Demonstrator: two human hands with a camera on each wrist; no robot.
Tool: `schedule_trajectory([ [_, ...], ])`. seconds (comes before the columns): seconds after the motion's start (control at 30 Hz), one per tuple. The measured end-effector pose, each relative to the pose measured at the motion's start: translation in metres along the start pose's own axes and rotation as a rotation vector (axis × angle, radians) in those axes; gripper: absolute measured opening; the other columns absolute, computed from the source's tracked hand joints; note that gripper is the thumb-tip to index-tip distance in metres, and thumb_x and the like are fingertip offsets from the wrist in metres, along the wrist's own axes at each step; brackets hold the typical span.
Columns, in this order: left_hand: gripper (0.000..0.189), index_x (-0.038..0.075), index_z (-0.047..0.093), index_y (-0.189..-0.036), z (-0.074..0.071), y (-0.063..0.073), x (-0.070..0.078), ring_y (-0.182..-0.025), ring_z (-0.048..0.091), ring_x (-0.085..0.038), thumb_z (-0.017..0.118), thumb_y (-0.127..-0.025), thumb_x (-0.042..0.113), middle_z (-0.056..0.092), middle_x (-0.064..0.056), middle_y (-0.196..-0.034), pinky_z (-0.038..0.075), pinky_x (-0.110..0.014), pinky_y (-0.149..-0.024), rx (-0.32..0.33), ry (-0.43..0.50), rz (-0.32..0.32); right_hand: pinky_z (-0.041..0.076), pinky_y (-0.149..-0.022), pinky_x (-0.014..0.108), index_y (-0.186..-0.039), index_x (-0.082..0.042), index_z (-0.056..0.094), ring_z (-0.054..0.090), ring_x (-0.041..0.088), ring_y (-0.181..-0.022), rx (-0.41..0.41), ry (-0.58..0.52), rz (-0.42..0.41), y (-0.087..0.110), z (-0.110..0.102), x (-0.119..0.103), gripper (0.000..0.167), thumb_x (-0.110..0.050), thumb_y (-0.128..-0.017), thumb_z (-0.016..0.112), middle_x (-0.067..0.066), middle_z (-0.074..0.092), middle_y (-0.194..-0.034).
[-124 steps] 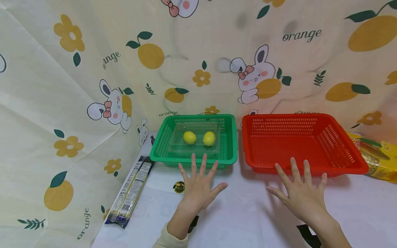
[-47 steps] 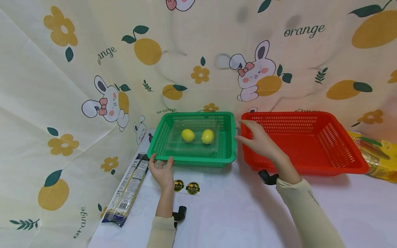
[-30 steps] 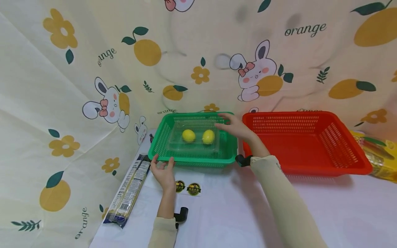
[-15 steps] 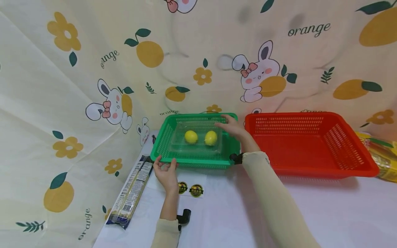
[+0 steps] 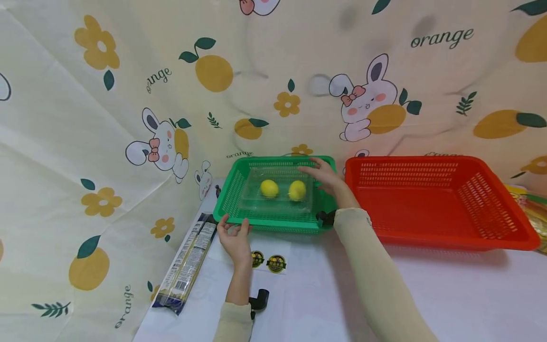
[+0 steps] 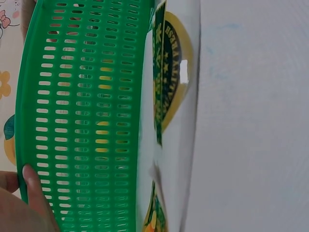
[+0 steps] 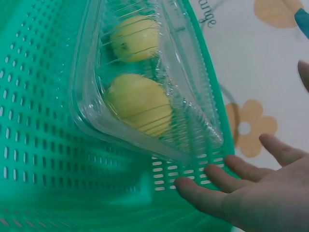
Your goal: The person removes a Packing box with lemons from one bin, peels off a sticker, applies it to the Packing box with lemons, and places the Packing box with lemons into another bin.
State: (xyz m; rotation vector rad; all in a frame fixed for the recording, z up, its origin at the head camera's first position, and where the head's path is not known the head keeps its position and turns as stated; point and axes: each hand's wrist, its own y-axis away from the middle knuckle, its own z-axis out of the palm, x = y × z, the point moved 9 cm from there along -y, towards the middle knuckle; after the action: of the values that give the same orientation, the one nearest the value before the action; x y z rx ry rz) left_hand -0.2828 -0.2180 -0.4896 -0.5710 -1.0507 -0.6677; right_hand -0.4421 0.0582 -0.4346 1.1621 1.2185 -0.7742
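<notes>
My left hand (image 5: 236, 243) grips the front left rim of a green perforated plastic basket (image 5: 284, 223). Its thumb (image 6: 33, 181) lies on the outer wall in the left wrist view. Inside the basket, a clear plastic box (image 5: 253, 202) holds two yellow lemons (image 5: 269, 188), which show well through it in the right wrist view. Over the basket's right end reaches my right hand (image 5: 328, 179), its fingers (image 7: 203, 195) fairly straight and apart from the box. Whether they touch the basket wall I cannot tell.
A larger red basket (image 5: 410, 209) stands to the right, with a yellow package (image 5: 535, 209) partly behind it. Left of the green basket lies a long, narrow printed pack (image 5: 186, 266). A sheet with round stickers (image 5: 276, 263) lies before the green basket. Patterned cloth (image 5: 239, 42) hangs behind.
Both hands were spread above the table front at first. The left moved to the green basket's front rim; the right swung left past the red basket to the green basket's right end.
</notes>
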Motion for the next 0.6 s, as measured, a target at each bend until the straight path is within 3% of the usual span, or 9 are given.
schedule_trajectory([
  [0.2, 0.058, -0.005, 0.040, -0.138, 0.001, 0.002, 0.001, -0.071, 0.055, -0.013, 0.068, -0.087, -0.011, 0.037, -0.020, -0.112, 0.060, -0.027, -0.068, -0.015, 0.007, 0.015, 0.016, -0.116, 0.067, -0.160, -0.016, 0.016, 0.012, 0.038, -0.149, -0.013, -0.013, -0.007, -0.004, 0.001, 0.004, 0.085, -0.038, -0.096, 0.066, 0.017, 0.010, -0.164],
  [0.4, 0.056, -0.001, 0.042, -0.136, 0.001, 0.001, 0.002, -0.071, 0.056, -0.013, 0.069, -0.088, -0.009, 0.038, -0.016, -0.110, 0.060, -0.027, -0.069, -0.025, -0.003, 0.018, 0.015, -0.116, 0.068, -0.161, -0.021, 0.009, 0.006, 0.037, -0.150, -0.016, 0.003, 0.019, -0.012, 0.001, 0.013, 0.095, -0.041, -0.092, 0.070, 0.012, 0.001, -0.166],
  [0.6, 0.054, 0.002, 0.045, -0.133, 0.002, 0.001, 0.002, -0.071, 0.055, -0.013, 0.069, -0.087, -0.010, 0.038, -0.018, -0.109, 0.060, -0.027, -0.069, -0.024, 0.008, 0.018, 0.024, -0.116, 0.064, -0.161, -0.025, 0.001, 0.008, 0.037, -0.150, -0.008, -0.022, 0.022, -0.015, 0.001, 0.016, 0.101, -0.036, -0.091, 0.073, 0.014, -0.001, -0.166],
])
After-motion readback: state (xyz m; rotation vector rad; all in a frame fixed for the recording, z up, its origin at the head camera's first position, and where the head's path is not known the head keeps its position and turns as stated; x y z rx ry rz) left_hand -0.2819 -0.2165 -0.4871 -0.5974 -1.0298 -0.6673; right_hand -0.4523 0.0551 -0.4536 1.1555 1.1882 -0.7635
